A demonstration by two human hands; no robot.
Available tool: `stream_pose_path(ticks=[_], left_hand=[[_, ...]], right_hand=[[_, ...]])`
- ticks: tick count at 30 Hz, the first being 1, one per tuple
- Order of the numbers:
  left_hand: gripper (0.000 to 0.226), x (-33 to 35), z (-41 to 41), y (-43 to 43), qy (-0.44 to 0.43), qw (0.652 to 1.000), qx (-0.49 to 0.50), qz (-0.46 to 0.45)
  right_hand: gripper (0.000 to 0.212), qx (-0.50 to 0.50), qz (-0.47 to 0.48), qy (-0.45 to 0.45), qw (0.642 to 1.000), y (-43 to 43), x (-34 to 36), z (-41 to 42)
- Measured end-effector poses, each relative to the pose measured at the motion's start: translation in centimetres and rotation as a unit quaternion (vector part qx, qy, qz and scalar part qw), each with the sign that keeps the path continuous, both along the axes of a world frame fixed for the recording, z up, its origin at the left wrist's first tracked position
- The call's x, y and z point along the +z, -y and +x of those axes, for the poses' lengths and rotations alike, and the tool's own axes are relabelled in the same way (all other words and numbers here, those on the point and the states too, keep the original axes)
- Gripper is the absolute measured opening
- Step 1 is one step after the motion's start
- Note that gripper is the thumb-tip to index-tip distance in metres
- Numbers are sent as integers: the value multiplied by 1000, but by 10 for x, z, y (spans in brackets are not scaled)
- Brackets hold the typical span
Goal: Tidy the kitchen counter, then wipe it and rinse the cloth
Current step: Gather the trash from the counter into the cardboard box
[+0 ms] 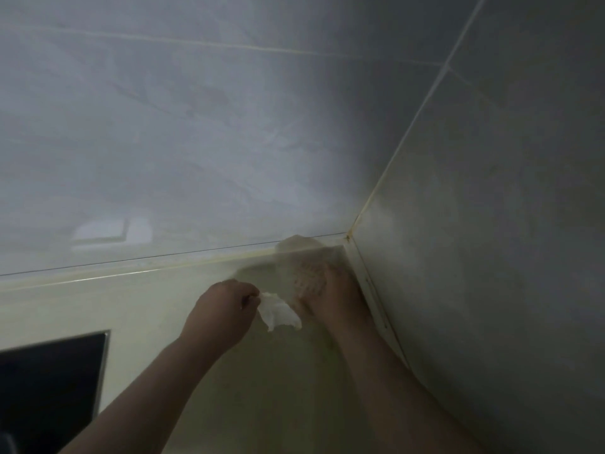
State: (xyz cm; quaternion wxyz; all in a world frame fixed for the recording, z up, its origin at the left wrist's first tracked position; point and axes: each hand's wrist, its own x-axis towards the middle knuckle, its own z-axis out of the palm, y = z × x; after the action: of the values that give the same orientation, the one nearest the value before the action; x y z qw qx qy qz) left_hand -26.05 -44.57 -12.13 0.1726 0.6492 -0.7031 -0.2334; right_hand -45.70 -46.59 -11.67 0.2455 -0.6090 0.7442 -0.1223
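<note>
My left hand (222, 309) is over the pale counter (131, 309), its fingers curled and pinching a small crumpled white cloth (278, 311) by one end. My right hand (334, 296) is close to the back right corner, motion-blurred. A pale, blurred, dotted piece of material (301, 263) lies under or in front of its fingers and reaches up to the wall joint. The blur hides whether those fingers grip it or lie flat on it. The white cloth hangs between the two hands.
Grey tiled walls (229, 142) meet in a corner at the right, right behind the hands. A black glass hob (49, 381) is set into the counter at the lower left. A raised lip runs along the counter's back edge.
</note>
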Motion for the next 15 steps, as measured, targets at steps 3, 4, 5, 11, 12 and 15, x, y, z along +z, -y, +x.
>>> stream_pose_path(ticks=[3, 4, 5, 11, 12, 15], left_hand=[[16, 1, 7, -2, -8, 1000, 11, -14], [15, 1, 10, -3, -12, 1000, 15, -20], [14, 2, 13, -4, -17, 999, 20, -25], [9, 13, 26, -12, -45, 997, 51, -45], [8, 17, 27, -15, -54, 996, 63, -44], [8, 30, 31, -29, -85, 990, 112, -5]], right_hand=[[35, 22, -22, -35, 999, 5, -7, 2], [36, 30, -27, -48, 998, 7, -11, 3], [34, 34, -36, -56, 997, 9, -12, 4], [23, -40, -17, -21, 999, 8, -8, 3], [23, -52, -20, -32, 998, 8, -8, 2], [17, -83, -30, -22, 996, -4, 4, 2]])
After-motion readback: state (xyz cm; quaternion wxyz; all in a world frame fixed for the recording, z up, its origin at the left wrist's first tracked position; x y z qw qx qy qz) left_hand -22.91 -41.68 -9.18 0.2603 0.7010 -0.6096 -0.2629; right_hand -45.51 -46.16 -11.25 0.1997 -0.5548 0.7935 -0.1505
